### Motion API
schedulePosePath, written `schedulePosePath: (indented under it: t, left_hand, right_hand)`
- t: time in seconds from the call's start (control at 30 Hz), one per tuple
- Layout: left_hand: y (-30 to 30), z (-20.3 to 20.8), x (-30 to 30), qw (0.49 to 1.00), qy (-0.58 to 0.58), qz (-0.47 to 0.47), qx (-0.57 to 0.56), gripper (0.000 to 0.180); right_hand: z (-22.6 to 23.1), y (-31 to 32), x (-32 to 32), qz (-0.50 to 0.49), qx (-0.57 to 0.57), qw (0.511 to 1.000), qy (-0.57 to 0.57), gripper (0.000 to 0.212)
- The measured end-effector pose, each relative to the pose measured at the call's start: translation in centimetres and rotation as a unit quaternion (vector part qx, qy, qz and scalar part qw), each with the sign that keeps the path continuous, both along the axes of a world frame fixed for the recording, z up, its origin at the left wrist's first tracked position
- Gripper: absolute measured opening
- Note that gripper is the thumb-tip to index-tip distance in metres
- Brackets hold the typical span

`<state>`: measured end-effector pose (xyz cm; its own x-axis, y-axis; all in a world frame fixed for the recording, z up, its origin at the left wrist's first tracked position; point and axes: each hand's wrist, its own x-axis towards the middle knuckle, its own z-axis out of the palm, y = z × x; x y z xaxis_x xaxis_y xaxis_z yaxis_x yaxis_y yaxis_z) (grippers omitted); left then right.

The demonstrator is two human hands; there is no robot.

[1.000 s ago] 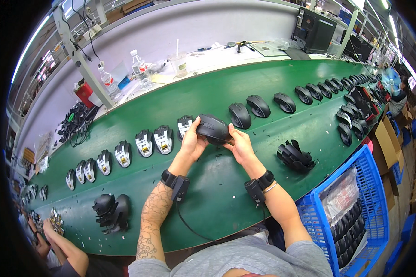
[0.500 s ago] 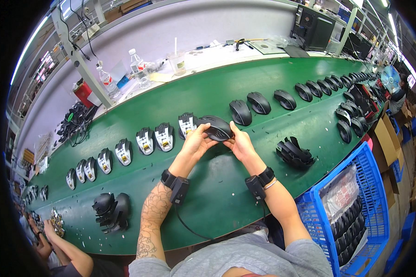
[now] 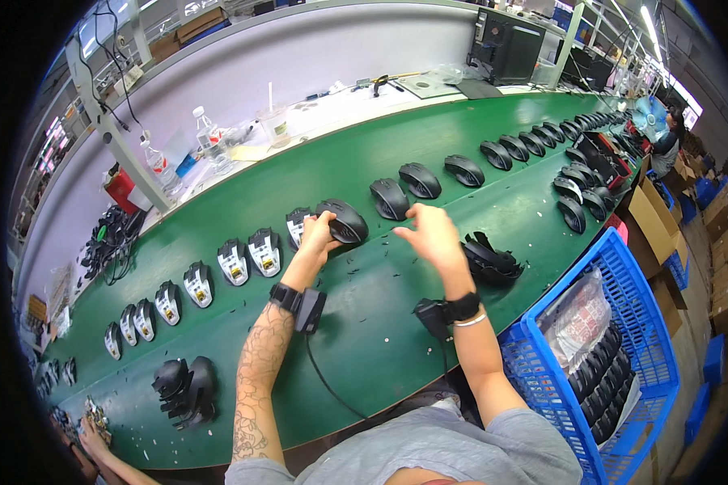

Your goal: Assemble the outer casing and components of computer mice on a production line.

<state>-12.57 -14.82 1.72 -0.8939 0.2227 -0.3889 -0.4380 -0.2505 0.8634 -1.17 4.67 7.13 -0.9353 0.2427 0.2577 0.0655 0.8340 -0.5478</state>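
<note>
A black computer mouse is in my left hand, thumb on top and fingers at its side, just above the green bench. Beside it, partly behind my fingers, sits a mouse without its top cover, its white inside showing. My right hand is apart from the held mouse, thumb and forefinger spread with nothing between them; its other fingers are partly hidden. Close to its fingertips another closed black mouse rests on the bench. Just beyond my right wrist lies a pile of black mouse covers.
Several uncovered mice line the bench leftward; several closed mice run to the far right. More black covers lie near left. A blue basket with packed mice stands at right. Bottles stand behind. Another person's hand is lower left.
My right hand has let go of the mouse and moved away to the right. My left hand keeps the mouse. The whole view has shifted slightly.
</note>
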Motion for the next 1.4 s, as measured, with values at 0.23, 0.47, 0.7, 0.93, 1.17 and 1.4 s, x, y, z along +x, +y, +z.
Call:
schedulePosePath:
  t: [0.23,0.47,0.7,0.93,1.17,1.4]
  left_hand:
    - [2.0,-2.6,-1.1,0.854,0.32,0.128,-0.389,0.058]
    - [5.6,7.9,7.9,0.712,0.651,-0.02,-0.262,0.037]
    - [4.8,22.1,23.1,0.332,0.927,-0.128,-0.117,0.024]
    - [1.8,21.6,24.3,0.128,0.927,-0.073,-0.346,0.045]
    - [-1.1,20.5,21.5,0.142,0.956,-0.01,-0.258,0.038]
    - [-2.9,16.0,20.4,0.217,0.962,0.062,-0.153,0.027]
  right_hand:
    - [3.2,3.9,11.4,-0.217,0.114,0.969,0.015,0.033]
    - [-1.2,5.1,14.9,-0.221,0.095,0.965,0.105,0.028]
    - [-2.5,5.7,14.7,-0.201,0.116,0.968,0.101,0.02]
    - [-2.3,6.0,14.1,-0.191,0.133,0.965,0.118,0.02]
    - [-1.4,5.8,15.3,-0.2,0.123,0.967,0.102,0.026]
    - [0.5,3.6,14.9,-0.155,0.074,0.975,0.144,0.029]
